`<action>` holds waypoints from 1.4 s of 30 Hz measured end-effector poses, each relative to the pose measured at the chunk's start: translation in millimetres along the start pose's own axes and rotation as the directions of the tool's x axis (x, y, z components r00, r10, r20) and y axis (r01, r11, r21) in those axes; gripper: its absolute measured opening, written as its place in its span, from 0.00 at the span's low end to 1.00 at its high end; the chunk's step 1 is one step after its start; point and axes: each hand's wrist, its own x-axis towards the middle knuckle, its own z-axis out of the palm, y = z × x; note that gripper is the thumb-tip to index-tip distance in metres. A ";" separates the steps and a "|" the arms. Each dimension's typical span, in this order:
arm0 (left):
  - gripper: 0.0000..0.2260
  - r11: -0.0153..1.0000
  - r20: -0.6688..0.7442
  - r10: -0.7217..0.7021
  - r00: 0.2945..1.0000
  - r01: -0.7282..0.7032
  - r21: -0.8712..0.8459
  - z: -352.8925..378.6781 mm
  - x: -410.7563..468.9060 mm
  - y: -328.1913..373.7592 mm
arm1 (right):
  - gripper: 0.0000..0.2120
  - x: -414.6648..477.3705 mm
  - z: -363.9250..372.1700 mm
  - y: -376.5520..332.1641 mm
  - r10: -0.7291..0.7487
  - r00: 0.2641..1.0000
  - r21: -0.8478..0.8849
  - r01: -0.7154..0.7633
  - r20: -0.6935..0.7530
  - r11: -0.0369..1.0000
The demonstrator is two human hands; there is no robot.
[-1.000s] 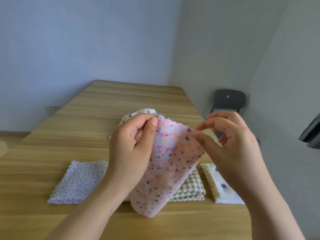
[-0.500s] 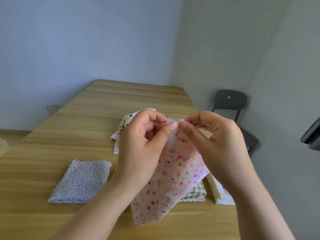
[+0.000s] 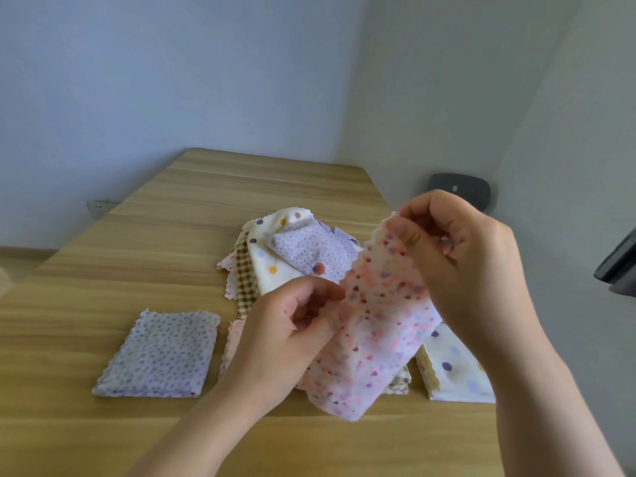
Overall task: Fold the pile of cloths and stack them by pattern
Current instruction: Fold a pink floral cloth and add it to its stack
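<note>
Both hands are up over the wooden counter (image 3: 144, 242): the right hand (image 3: 461, 259) pinches the pink speckled cloth (image 3: 375, 339) at its top edge, the left hand (image 3: 282, 339) grips its side, fingers curled. It hangs between them above the folded stacks.

A wooden desk (image 3: 165, 242) stands against pale walls. Beyond its far right corner, a dark chair back (image 3: 461, 191) shows. A white wall socket (image 3: 98, 205) sits by its left edge.
</note>
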 end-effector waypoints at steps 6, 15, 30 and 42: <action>0.07 0.999 0.024 -0.047 0.999 0.047 -0.013 4.0 -1.7 -7.6 | 0.06 0.6 -4.6 4.9 0.004 1.000 -0.023 -0.005 -0.017 1.000; 0.12 0.984 0.126 -0.050 0.991 0.027 0.175 0.5 -6.2 -26.2 | 0.02 0.7 -10.5 21.5 0.039 0.990 -0.061 -0.048 -0.136 0.997; 0.22 0.976 0.073 -0.045 0.996 0.028 0.217 -19.7 -17.3 -45.4 | 0.02 -19.4 -11.8 62.6 0.188 0.958 -0.101 -0.213 -0.215 0.972; 0.07 0.953 0.229 -0.260 0.938 0.212 0.216 -28.3 -27.6 -52.9 | 0.03 -29.1 -3.9 79.8 0.260 0.940 -0.096 -0.286 -0.221 0.953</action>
